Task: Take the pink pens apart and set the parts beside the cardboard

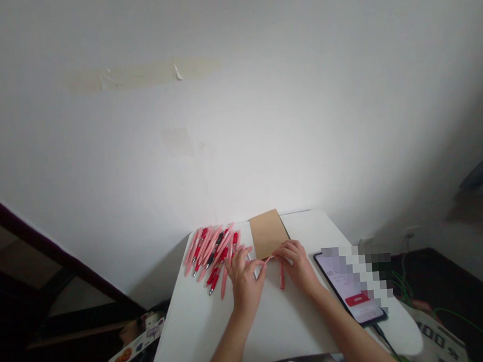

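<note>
In the head view, my left hand (246, 280) and my right hand (296, 266) come close together over the white table. A thin pink pen piece (268, 259) spans the gap between them, with the thumb and finger of each hand pinching an end. Below my right fingers a pink pen barrel (282, 280) points toward me; whether it is held or lies on the table I cannot tell. Just left of my left hand is a loose pile of pens (213, 249), mostly pink, with several red and black ones among them.
A brown notebook (267, 231) lies behind my hands, near the wall (303, 116). To the right a smartphone (344, 287) with a lit screen rests on the white table (293, 332), its cable (385, 336) running off the near edge.
</note>
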Available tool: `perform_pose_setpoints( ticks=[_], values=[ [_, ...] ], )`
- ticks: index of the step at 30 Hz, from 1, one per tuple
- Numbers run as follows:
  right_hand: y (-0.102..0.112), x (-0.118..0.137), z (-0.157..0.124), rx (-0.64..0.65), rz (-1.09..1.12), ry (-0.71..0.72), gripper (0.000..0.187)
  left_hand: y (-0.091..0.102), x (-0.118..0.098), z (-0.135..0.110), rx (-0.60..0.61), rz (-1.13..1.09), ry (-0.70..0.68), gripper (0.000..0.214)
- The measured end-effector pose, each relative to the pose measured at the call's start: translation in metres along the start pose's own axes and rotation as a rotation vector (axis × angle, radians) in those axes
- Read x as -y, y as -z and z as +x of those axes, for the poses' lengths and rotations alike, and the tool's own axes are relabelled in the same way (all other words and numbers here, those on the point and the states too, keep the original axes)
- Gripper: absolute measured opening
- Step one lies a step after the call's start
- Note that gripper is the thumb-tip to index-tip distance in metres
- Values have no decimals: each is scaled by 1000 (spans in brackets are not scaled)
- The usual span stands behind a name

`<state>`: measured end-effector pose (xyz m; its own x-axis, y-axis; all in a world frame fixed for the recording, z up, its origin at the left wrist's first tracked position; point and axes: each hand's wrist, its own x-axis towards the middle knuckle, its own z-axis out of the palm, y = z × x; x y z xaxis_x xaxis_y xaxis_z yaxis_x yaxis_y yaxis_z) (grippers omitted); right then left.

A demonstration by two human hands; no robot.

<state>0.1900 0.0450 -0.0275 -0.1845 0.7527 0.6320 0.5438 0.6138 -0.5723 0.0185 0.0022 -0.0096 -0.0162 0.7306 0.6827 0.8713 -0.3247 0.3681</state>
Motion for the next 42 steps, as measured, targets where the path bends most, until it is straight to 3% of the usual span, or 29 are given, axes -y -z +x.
perform_pose_setpoints(
  ticks=[23,42],
  values=[
    [-2,-1,-1,54,1,33,17,-7,1,-3,35,33,-57,10],
    [-2,-1,-2,58,170,-146,16,-5,7,-1,53,-38,29,5]
  ],
)
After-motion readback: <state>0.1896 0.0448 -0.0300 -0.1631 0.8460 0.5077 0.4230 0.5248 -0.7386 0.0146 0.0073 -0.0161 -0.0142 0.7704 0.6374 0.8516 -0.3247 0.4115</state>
